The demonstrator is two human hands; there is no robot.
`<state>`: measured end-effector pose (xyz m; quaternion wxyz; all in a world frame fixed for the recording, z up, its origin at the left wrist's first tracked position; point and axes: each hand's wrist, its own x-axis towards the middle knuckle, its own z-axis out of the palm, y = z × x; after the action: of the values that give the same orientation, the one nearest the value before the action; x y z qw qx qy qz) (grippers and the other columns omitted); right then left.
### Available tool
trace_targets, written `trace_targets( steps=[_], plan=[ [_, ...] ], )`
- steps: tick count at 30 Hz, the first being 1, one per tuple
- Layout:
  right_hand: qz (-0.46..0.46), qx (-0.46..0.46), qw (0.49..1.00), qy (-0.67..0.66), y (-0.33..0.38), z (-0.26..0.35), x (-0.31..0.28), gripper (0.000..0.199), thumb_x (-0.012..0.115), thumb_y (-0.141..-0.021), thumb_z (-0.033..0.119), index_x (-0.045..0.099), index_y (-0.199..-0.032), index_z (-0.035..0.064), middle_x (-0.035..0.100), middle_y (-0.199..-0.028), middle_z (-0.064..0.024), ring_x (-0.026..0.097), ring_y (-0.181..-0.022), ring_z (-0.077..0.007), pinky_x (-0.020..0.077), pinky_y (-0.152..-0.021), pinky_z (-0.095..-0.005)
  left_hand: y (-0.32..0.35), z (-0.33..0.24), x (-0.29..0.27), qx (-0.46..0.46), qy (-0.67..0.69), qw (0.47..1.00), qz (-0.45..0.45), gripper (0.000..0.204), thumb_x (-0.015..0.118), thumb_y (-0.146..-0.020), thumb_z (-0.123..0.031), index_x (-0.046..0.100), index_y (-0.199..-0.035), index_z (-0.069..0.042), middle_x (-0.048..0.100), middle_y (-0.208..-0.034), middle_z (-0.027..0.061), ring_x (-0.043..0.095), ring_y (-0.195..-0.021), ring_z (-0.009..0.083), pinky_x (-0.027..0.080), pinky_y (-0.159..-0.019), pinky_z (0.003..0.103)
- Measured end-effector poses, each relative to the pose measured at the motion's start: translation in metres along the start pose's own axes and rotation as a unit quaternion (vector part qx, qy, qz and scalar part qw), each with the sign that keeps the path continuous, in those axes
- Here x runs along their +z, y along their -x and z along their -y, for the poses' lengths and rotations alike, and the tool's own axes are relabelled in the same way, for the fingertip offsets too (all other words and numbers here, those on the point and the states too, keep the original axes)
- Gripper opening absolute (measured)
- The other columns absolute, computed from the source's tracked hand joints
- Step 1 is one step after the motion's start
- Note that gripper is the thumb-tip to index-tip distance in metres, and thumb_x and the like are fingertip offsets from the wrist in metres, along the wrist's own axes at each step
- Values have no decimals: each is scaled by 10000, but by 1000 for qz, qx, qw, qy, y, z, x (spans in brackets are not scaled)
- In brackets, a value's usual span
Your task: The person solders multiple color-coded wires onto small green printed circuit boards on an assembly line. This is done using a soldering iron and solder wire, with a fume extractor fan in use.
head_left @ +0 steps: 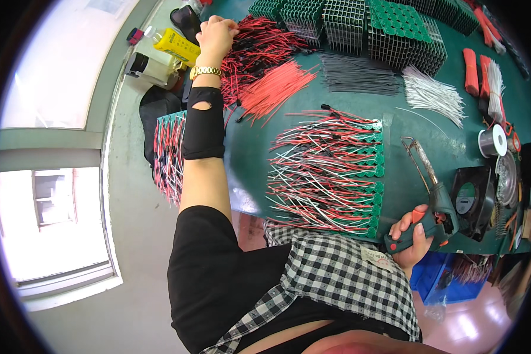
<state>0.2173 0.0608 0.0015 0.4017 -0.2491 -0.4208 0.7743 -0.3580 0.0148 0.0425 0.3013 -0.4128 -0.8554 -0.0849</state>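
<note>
At the far left, my left hand (216,39) is closed at the edge of a heap of red and black wires (256,50). Its fingertips are pressed together, and whatever is between them cannot be made out. My right hand (413,236) grips a dark green soldering gun (435,212) by its handle, with the metal tip pointing up and away from me. Left of that tip lie green circuit boards (370,203) in a column, with red, white and black wires (321,171) fanning leftward from them.
Bundles of red wires (277,85), black wires (360,75) and white wires (433,94) lie beyond the boards. Stacked green boards (398,20) stand at the back. A solder spool (492,141) and a black fan (472,197) sit right; a yellow bottle (176,45) stands left.
</note>
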Motion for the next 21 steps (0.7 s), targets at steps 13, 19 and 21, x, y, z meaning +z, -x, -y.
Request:
trace_targets(
  steps=[13, 19, 21],
  plan=[
    [-12, -25, 1000, -8, 1, -2, 1, 381, 524, -886, 181, 393, -1197, 4, 519, -758, -116, 526, -554, -162, 472, -537, -297, -5, -26, -26, -28, 140, 982, -128, 160, 612, -817, -190, 698, -873, -67, 656, -812, 166, 627, -797, 335, 495, -733, 402],
    [-9, -14, 1000, -19, 0, -2, 1, 395, 534, -880, 168, 391, -1205, -5, 522, -752, -121, 537, -562, -167, 475, -542, -301, -4, -69, -51, -136, 395, 901, -115, 165, 531, -920, -90, 657, -993, -13, 637, -807, 17, 541, -627, 50, 441, -575, 188],
    [-8, -10, 1000, -23, -1, -1, 1, 396, 537, -878, 163, 392, -1204, -7, 526, -756, -122, 544, -569, -169, 478, -546, -301, 5, -97, -68, -100, 469, 875, -69, 162, 523, -930, -93, 642, -1002, -9, 613, -807, 9, 513, -623, 44, 422, -562, 179]
  ],
)
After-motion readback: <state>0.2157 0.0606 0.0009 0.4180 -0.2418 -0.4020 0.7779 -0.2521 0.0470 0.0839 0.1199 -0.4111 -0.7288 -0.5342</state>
